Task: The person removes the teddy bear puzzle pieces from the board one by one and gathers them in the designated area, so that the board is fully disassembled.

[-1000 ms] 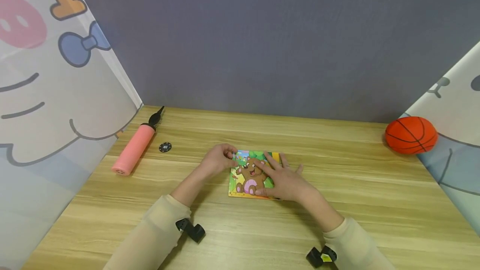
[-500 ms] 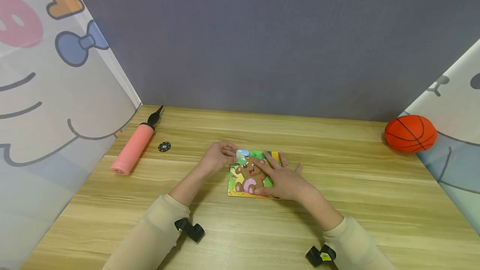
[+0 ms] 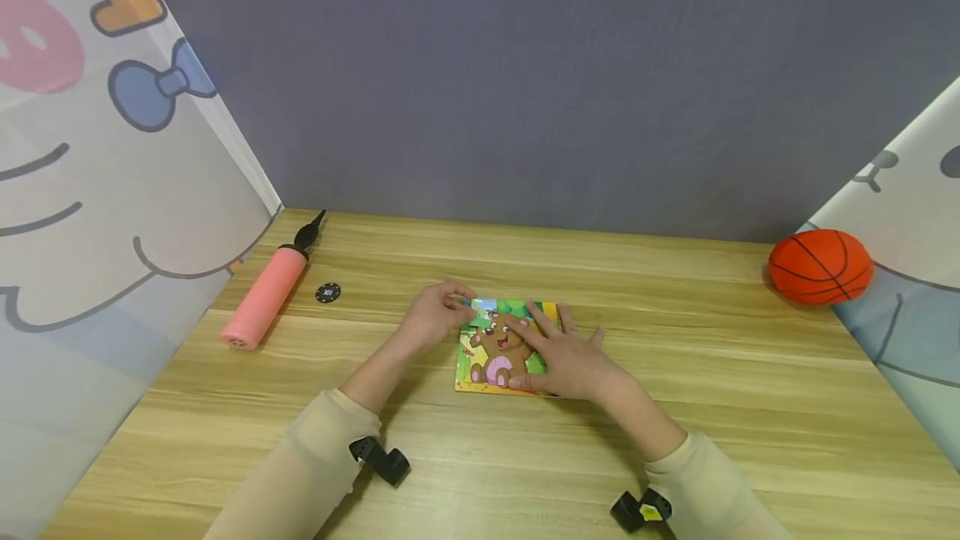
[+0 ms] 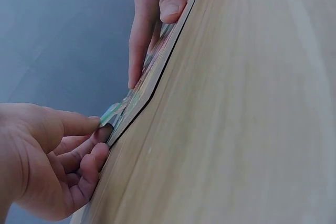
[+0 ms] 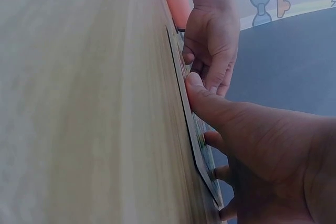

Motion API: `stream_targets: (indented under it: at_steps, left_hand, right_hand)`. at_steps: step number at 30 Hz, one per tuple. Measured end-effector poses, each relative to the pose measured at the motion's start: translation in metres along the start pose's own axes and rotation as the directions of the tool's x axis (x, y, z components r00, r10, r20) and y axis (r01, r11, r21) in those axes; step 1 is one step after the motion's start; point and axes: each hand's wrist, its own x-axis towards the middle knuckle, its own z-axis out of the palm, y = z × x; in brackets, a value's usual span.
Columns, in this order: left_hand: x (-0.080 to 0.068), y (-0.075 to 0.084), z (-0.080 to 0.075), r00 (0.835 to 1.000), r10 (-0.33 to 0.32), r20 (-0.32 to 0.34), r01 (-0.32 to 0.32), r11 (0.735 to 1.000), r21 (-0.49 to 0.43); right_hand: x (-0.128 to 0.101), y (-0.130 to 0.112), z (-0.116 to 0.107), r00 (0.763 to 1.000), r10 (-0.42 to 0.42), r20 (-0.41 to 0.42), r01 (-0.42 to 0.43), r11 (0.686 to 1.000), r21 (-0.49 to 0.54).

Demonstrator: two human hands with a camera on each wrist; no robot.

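Note:
A flat jigsaw puzzle (image 3: 498,369) with a brown cartoon bear lies on the wooden table. At its far left corner my left hand (image 3: 435,315) pinches a corner puzzle piece (image 4: 111,113) between thumb and finger. That piece tilts up from the board in the left wrist view, and its inner edge still meets the picture. My right hand (image 3: 573,361) rests with spread fingers on the right part of the puzzle, hiding much of that side. In the right wrist view, its thumb (image 5: 202,95) presses near the board's close edge.
A pink hand pump (image 3: 268,297) with a black nozzle lies at the left. Beside it is a black round chip (image 3: 327,292). A red toy basketball (image 3: 821,267) sits at the far right corner. A grey panel (image 3: 525,90) rises behind the table (image 3: 480,465).
Both hands stay almost where they were. The left fingers have shifted only slightly at the puzzle's corner, and the view has drifted a little.

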Motion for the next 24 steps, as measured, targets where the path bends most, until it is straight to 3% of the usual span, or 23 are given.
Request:
stream_targets:
  at_steps: [24]
  left_hand:
    - [-0.0017,-0.0073,-0.0090,1.000,-0.019,0.013,0.021,0.989,-0.143]
  right_hand:
    - [-0.0020,-0.0013,-0.0008,1.000,-0.001,0.008,0.001,1.000,0.001]
